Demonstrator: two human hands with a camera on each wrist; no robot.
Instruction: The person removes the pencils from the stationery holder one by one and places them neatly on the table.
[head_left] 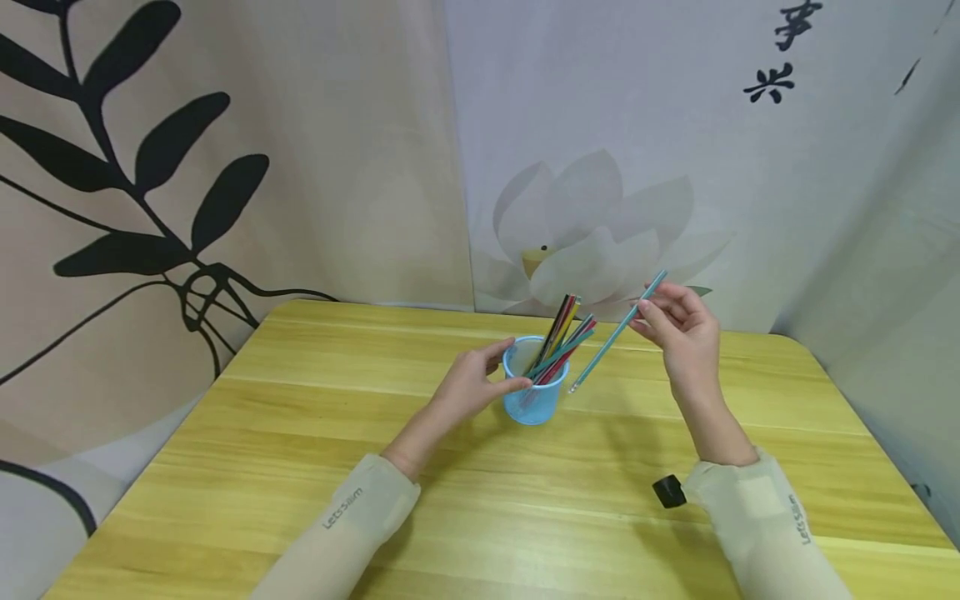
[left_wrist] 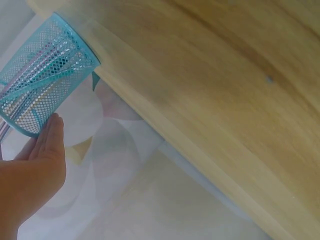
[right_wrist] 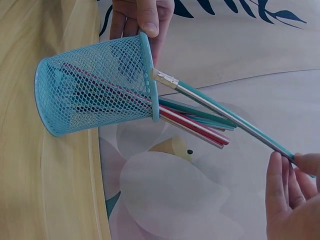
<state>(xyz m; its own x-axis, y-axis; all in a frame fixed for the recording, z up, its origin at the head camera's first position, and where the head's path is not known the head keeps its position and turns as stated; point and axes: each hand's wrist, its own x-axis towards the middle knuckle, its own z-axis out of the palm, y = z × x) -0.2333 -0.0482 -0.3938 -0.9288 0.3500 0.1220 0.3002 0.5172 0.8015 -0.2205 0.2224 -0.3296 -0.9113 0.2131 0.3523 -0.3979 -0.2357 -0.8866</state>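
A light blue mesh pencil cup [head_left: 531, 407] stands upright on the table. Several pencils [head_left: 562, 333] lean out of it toward the right, some dark, yellow, red and teal. My left hand [head_left: 468, 382] holds the cup at its rim, thumb at the near side and fingers at the far side. To the right of the cup, my right hand [head_left: 684, 332] pinches a teal pencil [head_left: 617, 335] near its upper end. This pencil slants down to the left, its eraser end lowest. In the right wrist view, that eraser end overlaps the rim of the cup [right_wrist: 100, 82].
The wooden table [head_left: 300, 492] reaches back to a wall cloth [head_left: 360, 150] printed with dark leaves and a pale lotus. A small black block [head_left: 669, 492] shows beside my right sleeve cuff.
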